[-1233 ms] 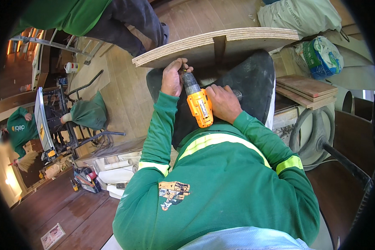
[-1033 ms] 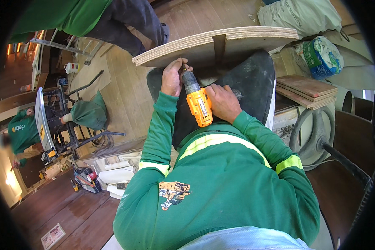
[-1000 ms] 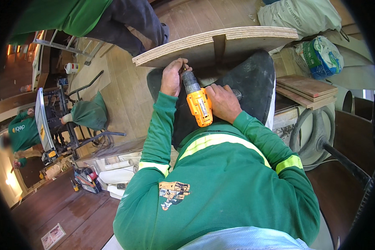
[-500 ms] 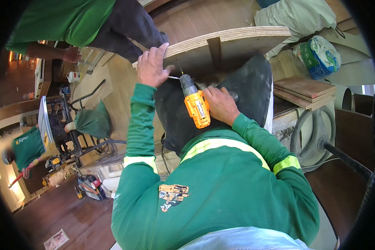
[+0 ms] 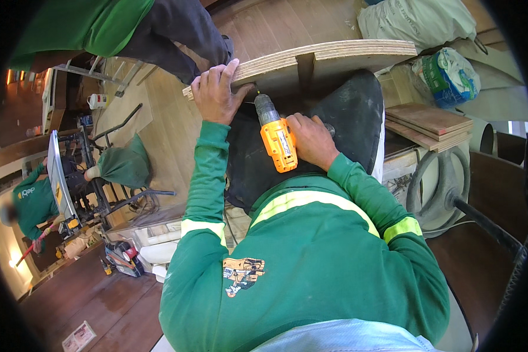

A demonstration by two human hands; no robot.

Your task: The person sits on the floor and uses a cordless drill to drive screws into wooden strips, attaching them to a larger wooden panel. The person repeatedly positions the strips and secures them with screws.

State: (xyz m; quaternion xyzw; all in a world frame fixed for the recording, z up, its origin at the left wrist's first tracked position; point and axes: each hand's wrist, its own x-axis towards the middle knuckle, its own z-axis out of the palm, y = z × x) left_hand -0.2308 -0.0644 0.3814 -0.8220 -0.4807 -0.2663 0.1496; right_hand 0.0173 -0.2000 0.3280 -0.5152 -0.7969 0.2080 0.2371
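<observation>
My right hand (image 5: 312, 139) grips an orange and grey cordless drill (image 5: 276, 141), its nose pointing up at the underside edge of a curved plywood panel (image 5: 346, 51). My left hand (image 5: 216, 92) is laid flat over the left end of that panel's layered edge, fingers wrapped on top. A short upright plywood rib (image 5: 304, 71) meets the panel just right of the drill tip. Both my sleeves are green with yellow reflective bands. A black seat-like surface (image 5: 358, 123) lies under my hands.
Another person in green top and dark trousers (image 5: 158, 26) stands close behind the panel. A stack of plywood offcuts (image 5: 429, 124) and a coiled grey hose (image 5: 443, 188) are at right. A table saw on a stand (image 5: 70, 182) and a person in green (image 5: 32, 202) are at far left.
My left hand has left the drill's front and moved up and left onto the panel's edge. The drill has tilted slightly, still in my right hand. The view has shifted a little.
</observation>
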